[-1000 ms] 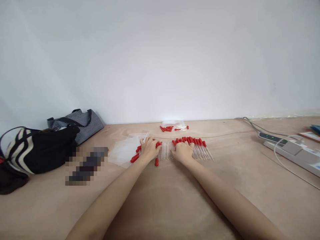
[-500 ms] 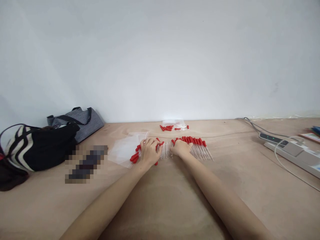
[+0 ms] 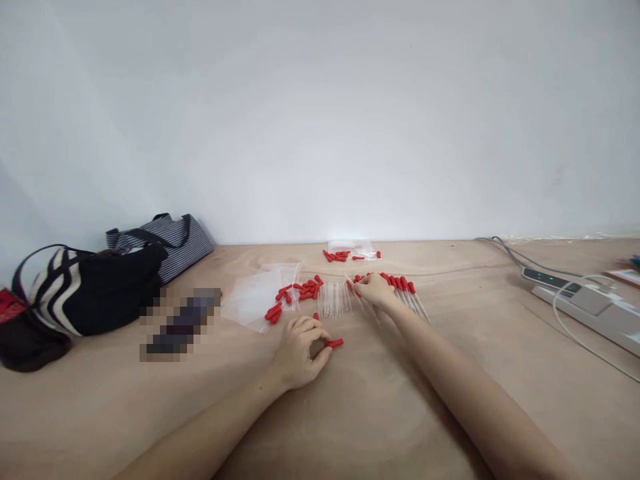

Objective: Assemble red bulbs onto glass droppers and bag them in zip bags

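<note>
My left hand [image 3: 303, 353] is low over the table, thumb and fingertips pinching one red rubber bulb [image 3: 335, 343]. Up and to the right, my right hand [image 3: 373, 291] is closed on a thin clear tube [image 3: 349, 279], whose tip sticks out past the fingers. Just left of that hand lies a row of clear tubes [image 3: 334, 300] without bulbs. Tubes with red bulbs [image 3: 403, 285] line up to its right, partly hidden by the hand. Loose red bulbs [image 3: 309, 289] lie left of the bare tubes, some on clear plastic bags [image 3: 250, 300].
More red bulbs [image 3: 337, 256] and a clear bag [image 3: 350, 245] lie near the wall. At the left are a black bag [image 3: 115, 287], a striped bag [image 3: 187, 250] and a pixelated object [image 3: 183, 325]. A power strip [image 3: 590, 300] with cables lies at the right.
My left hand has moved from the loose bulbs toward me, with a red bulb now in its pinch. My right hand has shifted slightly right and lifted a tube.
</note>
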Demonstrator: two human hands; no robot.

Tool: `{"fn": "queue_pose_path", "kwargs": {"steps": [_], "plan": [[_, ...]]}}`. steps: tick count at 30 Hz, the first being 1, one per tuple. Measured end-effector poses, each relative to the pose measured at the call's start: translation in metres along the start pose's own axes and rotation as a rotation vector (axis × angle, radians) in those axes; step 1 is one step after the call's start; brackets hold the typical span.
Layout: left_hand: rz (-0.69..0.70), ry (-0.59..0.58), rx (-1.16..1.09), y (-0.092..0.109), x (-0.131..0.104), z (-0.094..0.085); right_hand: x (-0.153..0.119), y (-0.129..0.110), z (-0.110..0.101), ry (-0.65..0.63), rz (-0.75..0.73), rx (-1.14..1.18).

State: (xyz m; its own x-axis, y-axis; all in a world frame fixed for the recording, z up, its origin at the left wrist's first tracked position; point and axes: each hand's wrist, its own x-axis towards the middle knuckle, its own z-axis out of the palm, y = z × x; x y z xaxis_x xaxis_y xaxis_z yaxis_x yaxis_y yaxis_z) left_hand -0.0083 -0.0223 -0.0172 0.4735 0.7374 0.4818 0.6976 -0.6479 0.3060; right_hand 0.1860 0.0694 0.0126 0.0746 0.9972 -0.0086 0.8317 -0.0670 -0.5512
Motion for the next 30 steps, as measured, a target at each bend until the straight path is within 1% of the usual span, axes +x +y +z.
{"fn": "queue_pose_path", "kwargs": {"steps": [2, 5, 7, 8, 9, 11, 15, 21, 24, 27, 30], "plan": [[-0.002, 0.003, 0.028, 0.001, 0.0, 0.0, -0.015, 0.008, -0.006, 0.01, -0.082, 0.035], [0.015, -0.005, 0.047, 0.005, 0.0, 0.002, -0.046, 0.028, -0.012, 0.063, -0.239, 0.048], [0.019, -0.028, 0.04, 0.008, 0.001, 0.003, -0.067, 0.046, -0.012, 0.181, -0.492, -0.017], [0.016, -0.041, 0.035, 0.009, 0.002, 0.004, -0.077, 0.055, -0.01, 0.202, -0.59, -0.048], [0.014, -0.049, 0.032, 0.01, 0.003, 0.005, -0.085, 0.062, -0.009, 0.224, -0.65, -0.065], [0.011, -0.048, 0.031, 0.01, 0.005, 0.008, -0.096, 0.073, -0.005, 0.24, -0.725, -0.073], [0.004, -0.034, 0.032, 0.008, 0.008, 0.012, -0.103, 0.079, -0.001, 0.225, -0.741, -0.078], [0.006, -0.087, 0.045, 0.006, 0.008, 0.015, -0.1, 0.075, -0.002, 0.139, -0.73, -0.14], [0.009, -0.11, 0.069, 0.004, 0.007, 0.017, -0.096, 0.071, 0.002, 0.125, -0.729, -0.15], [0.02, -0.107, 0.077, 0.003, 0.007, 0.018, -0.093, 0.065, 0.009, 0.14, -0.734, -0.113], [0.031, -0.077, 0.052, 0.003, 0.006, 0.017, -0.094, 0.062, 0.015, 0.216, -0.746, -0.044]]}}
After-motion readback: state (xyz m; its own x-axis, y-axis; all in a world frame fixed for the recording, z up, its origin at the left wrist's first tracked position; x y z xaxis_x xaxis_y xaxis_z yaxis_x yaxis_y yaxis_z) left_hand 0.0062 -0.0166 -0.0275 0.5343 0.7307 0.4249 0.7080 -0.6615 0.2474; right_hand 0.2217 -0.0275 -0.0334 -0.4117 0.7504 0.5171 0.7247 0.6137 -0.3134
